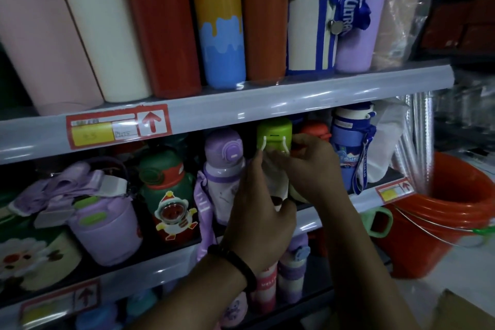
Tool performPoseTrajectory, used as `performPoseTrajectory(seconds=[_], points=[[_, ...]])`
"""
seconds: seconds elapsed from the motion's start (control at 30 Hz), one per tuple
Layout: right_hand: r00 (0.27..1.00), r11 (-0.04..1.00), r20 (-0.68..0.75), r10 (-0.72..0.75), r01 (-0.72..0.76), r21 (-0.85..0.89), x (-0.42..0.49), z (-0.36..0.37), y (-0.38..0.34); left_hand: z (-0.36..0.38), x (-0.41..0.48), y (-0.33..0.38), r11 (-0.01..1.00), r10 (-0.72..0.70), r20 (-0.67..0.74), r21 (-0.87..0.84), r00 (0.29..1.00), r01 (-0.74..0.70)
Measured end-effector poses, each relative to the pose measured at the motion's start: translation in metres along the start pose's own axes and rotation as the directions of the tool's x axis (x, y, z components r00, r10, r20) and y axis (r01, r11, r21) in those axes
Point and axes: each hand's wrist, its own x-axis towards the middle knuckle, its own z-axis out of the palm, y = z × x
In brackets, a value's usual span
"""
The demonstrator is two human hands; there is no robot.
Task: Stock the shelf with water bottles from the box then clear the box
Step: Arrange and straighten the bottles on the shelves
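A water bottle with a green lid [274, 132] stands on the middle shelf [316, 218], between a purple-lidded bottle [225, 166] and a blue bottle [351, 147]. My left hand [257, 211] wraps around its lower body from the front. My right hand [310, 166] pinches it just under the lid, on the right side. Both hands hide most of the bottle's body. A corner of the cardboard box [460, 312] shows at the bottom right.
Tall flasks [160, 24] line the top shelf. A green astronaut bottle [167, 195] and purple bottles [107, 225] fill the middle shelf's left side. More bottles [290, 273] stand on the shelf below. Stacked orange buckets [442, 211] sit on the floor at right.
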Motion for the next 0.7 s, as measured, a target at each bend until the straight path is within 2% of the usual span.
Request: performPoseTrajectory(seconds=[0.1,0.27,0.4,0.47,0.6,0.7], points=[[0.993,0.997,-0.114,-0.028,0.019,-0.077,-0.004,0.004,-0.001,0.001,0.0,-0.006,1.0,0.006,-0.03,0.007,1.0,-0.005],[0.978,0.991,-0.201,-0.054,0.028,-0.131,-0.011,0.014,-0.003,-0.002,-0.003,0.0,0.998,-0.023,0.02,-0.051,1.0,0.024],[0.986,0.998,-0.161,0.044,-0.05,-0.034,-0.016,0.016,-0.002,-0.004,-0.002,0.0,0.995,-0.027,0.009,-0.091,1.0,0.028],[0.99,0.999,-0.136,0.037,-0.036,0.012,-0.017,0.017,0.001,-0.005,-0.001,-0.001,0.994,-0.03,0.009,-0.104,0.999,0.031],[0.992,1.0,-0.126,0.009,-0.012,-0.024,-0.016,0.017,0.006,-0.003,-0.001,-0.006,0.992,-0.046,0.039,-0.116,0.998,0.05],[0.987,0.991,-0.151,-0.052,0.033,-0.128,-0.015,0.021,0.01,-0.002,-0.002,-0.009,0.986,-0.086,0.042,-0.138,0.995,0.091]])
